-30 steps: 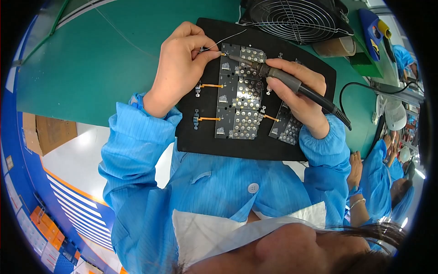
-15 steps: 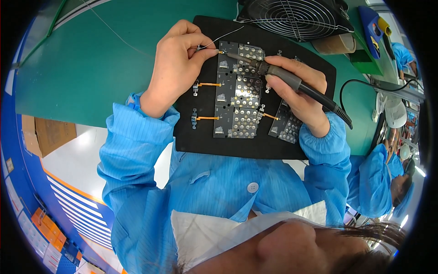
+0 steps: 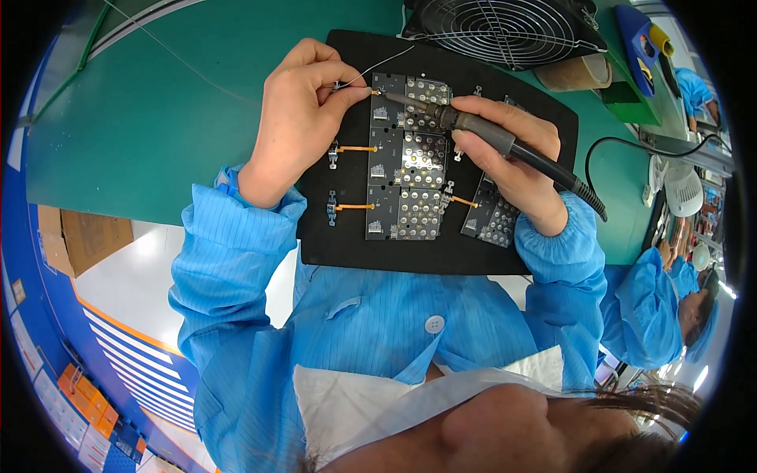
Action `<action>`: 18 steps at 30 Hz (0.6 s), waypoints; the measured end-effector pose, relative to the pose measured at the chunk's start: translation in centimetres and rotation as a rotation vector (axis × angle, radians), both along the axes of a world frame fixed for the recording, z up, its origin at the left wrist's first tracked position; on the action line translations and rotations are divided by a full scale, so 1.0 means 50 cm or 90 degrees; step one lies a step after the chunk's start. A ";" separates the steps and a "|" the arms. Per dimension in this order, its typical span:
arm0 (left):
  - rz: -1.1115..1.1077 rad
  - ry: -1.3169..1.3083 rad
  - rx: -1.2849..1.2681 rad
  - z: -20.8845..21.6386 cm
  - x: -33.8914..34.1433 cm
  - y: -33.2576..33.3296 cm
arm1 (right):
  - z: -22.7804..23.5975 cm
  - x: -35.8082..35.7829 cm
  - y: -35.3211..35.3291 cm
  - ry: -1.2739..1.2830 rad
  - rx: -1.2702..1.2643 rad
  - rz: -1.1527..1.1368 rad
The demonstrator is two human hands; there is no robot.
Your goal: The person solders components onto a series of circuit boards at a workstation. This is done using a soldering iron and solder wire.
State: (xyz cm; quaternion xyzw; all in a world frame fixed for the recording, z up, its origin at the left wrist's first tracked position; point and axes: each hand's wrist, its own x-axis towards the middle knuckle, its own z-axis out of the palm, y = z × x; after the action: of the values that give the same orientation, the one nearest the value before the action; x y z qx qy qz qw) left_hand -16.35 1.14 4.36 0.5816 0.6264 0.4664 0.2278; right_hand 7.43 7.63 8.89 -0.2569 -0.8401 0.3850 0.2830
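Note:
My right hand (image 3: 516, 150) grips a soldering iron (image 3: 487, 134) by its dark handle. The iron's tip meets the left edge of the topmost board in a joined column of black circuit boards (image 3: 383, 154). At that same spot my left hand (image 3: 298, 106) pinches a short orange flex cable (image 3: 374, 92), its far end hidden by the fingers. A thin silvery wire (image 3: 386, 61) sticks out past the left fingers toward the upper right. Lower down, two more orange flex cables (image 3: 356, 206) with small metal connectors reach the boards' left edge. Another tilted circuit board (image 3: 490, 213) lies to the right.
Beneath the boards is a black mat (image 3: 331, 251) on a green bench (image 3: 158, 134). A black fan with a wire guard (image 3: 505, 31) stands at the back, beside a brownish round container (image 3: 579, 73). The iron's cord (image 3: 603, 154) curves off right. A co-worker in blue (image 3: 646, 315) sits at the right.
The mat and boards appear slightly farther left in the view. Both hands keep their hold, and the iron tip stays at the same board edge.

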 end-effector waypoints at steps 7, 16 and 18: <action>0.000 0.009 0.002 0.001 -0.001 -0.002 | 0.002 -0.003 -0.004 -0.013 0.001 -0.002; 0.002 0.000 0.001 -0.002 -0.003 -0.003 | 0.003 0.004 -0.004 0.016 -0.026 -0.013; 0.001 -0.003 -0.002 0.000 -0.003 -0.002 | 0.004 0.005 -0.002 0.021 -0.034 -0.016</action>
State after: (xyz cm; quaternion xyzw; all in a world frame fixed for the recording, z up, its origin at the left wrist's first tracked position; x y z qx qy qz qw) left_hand -16.50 1.05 4.38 0.5793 0.6272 0.4671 0.2298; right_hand 7.68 7.53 9.09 -0.2687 -0.8214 0.4078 0.2948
